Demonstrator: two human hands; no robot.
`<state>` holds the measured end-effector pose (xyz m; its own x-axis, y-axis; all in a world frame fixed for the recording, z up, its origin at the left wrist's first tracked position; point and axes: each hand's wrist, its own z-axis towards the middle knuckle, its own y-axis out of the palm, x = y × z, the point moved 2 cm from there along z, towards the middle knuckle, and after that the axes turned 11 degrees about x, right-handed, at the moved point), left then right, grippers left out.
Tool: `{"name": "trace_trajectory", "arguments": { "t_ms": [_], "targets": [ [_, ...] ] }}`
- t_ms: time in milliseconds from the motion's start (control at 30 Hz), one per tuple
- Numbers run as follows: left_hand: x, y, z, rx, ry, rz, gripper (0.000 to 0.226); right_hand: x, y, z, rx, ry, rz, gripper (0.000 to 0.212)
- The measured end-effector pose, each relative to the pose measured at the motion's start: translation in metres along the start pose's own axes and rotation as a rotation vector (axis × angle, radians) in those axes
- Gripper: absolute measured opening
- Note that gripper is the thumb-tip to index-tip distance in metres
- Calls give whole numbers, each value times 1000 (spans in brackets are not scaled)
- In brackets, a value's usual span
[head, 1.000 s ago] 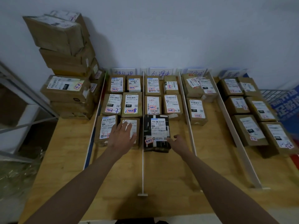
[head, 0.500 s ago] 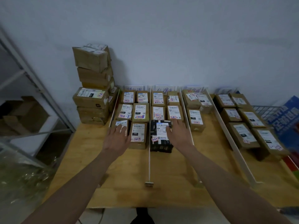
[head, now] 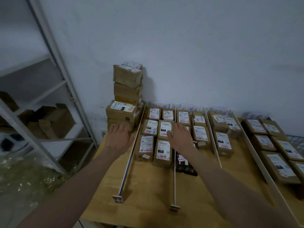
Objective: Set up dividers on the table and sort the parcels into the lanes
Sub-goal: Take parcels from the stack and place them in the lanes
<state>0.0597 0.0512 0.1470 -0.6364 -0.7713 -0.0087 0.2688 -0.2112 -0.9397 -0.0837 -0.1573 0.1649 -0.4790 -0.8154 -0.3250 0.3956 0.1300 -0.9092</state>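
Observation:
White dividers (head: 174, 155) split the wooden table (head: 148, 191) into lanes filled with brown labelled parcels (head: 146, 146). A black parcel (head: 185, 165) lies in the second lane, partly under my right forearm. My left hand (head: 119, 139) is open, stretched out left of the leftmost divider (head: 131, 155), just in front of a stack of unsorted parcels (head: 126, 99). My right hand (head: 180, 137) is open with spread fingers over the parcels by the second divider. Neither hand holds anything.
Handwritten lane labels (head: 159, 105) stand against the white wall. A metal shelf rack (head: 54, 89) with cardboard boxes stands at the left. Further parcels (head: 276, 163) fill the right lanes. A wire basket (head: 296, 142) shows at the far right.
The view has swung left and up. My left hand moved off the first-lane parcels leftward toward the stack. My right hand moved left, away from the black parcel.

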Motion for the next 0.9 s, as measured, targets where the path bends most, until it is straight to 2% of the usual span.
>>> {"name": "trace_trajectory", "arguments": {
  "t_ms": [233,467,700,900],
  "targets": [
    [-83,-9,82,37,41,42,57,-81,14,92,21,-14,10,48],
    [-151,-17,187,85,129,89,56,-139,25,178,76,71,82,48],
    [-167,-19,285,131,192,43,56,-165,36,255,82,188,137,49],
    [-170,-16,359,142,132,-26,57,-177,37,320,69,286,262,48]
  ]
}}
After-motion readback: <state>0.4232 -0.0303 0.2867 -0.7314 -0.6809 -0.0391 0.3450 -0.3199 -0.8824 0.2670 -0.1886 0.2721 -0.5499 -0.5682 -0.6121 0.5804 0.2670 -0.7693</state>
